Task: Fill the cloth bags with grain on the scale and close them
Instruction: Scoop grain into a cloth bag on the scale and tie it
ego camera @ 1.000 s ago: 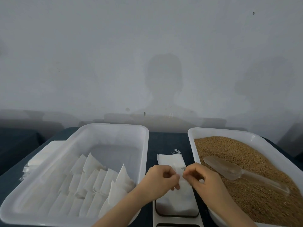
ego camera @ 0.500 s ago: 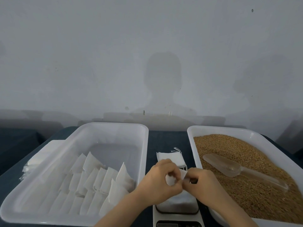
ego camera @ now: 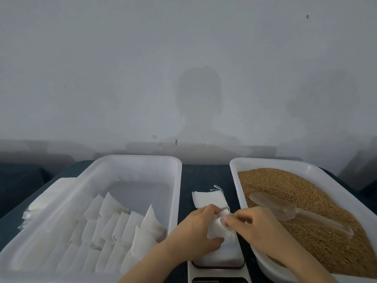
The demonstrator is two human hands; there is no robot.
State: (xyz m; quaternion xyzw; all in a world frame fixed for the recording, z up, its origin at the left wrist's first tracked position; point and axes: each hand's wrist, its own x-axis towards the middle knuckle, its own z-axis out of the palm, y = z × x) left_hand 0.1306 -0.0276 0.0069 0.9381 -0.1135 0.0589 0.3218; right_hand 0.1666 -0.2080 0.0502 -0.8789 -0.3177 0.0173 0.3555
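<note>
While left hand [ego camera: 193, 234] and right hand [ego camera: 258, 228] pinch one bag [ego camera: 216, 230], tray [ego camera: 265, 162] of grain [ego camera: 285, 186]; tub [ego camera: 142, 160] of bags [ego camera: 122, 225].

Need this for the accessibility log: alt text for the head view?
The left hand and right hand pinch a white bag over the scale. Right of it a grain tray holds a clear scoop; left of it a second tray holds rows of white bags, and a flat stack lies behind the scale.

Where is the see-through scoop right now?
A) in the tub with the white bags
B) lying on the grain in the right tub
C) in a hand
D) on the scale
B: the scoop lies on the grain in the right tub.
</note>
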